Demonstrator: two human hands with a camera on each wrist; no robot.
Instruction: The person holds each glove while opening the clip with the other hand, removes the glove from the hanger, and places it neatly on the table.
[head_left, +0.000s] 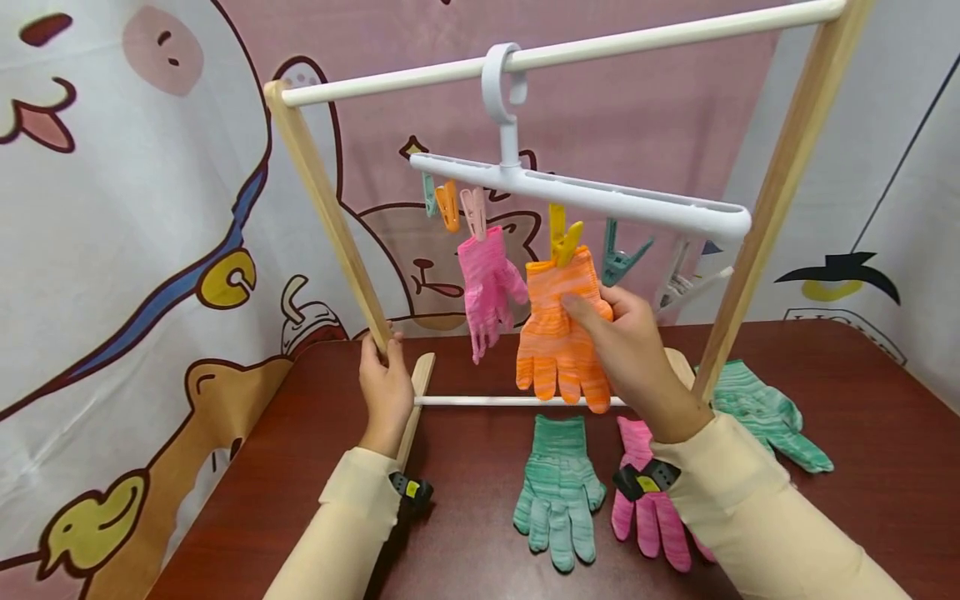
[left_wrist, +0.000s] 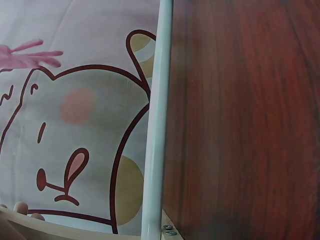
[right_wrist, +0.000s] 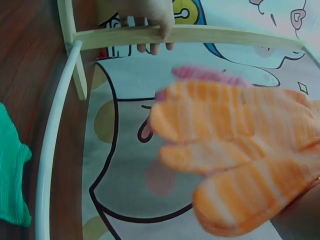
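Observation:
My left hand (head_left: 386, 387) grips the left wooden post (head_left: 330, 217) of a drying rack low down; it also shows at the top of the right wrist view. With thumb in front and fingers behind, my right hand (head_left: 633, 354) pinches the edge of an orange glove (head_left: 551, 333). That glove hangs fingers down, its cuff at a yellow clothespin (head_left: 564, 242) under a white hanger (head_left: 615, 198). To its left a pink glove (head_left: 489, 287) dangles from a pale pink clothespin (head_left: 474, 214). The hanger is hooked over the rack's top rod (head_left: 660, 40).
Below on the brown table (head_left: 465, 533) lie a green glove (head_left: 561, 492), a pink glove (head_left: 648, 521) partly under my right forearm, and another green glove (head_left: 765, 417). Orange (head_left: 448, 208) and teal clothespins (head_left: 618, 260) hang from the hanger. A white lower rod (head_left: 480, 401) joins the rack's feet.

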